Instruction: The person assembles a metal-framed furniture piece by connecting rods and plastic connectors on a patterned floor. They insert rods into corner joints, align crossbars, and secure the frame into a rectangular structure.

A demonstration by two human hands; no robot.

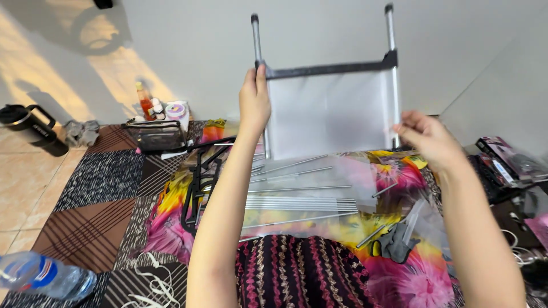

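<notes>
My left hand point(254, 100) grips the left metal pole of a rack frame point(331, 70) held upright in front of me. The frame has two silver poles joined by a dark crossbar, with a white fabric panel point(331, 111) hanging below the bar. My right hand point(425, 137) pinches the lower part of the right pole at the panel's edge. Several loose silver rods point(299, 202) lie under clear plastic on the flowered cloth point(394, 274) below my arms.
Black plastic connector pieces point(197, 188) lie left of the rods. A clear bag with bottles point(157, 128) and a black jug point(31, 128) stand by the wall at left. A water bottle point(43, 276) lies at bottom left. Packages point(505, 162) sit at right.
</notes>
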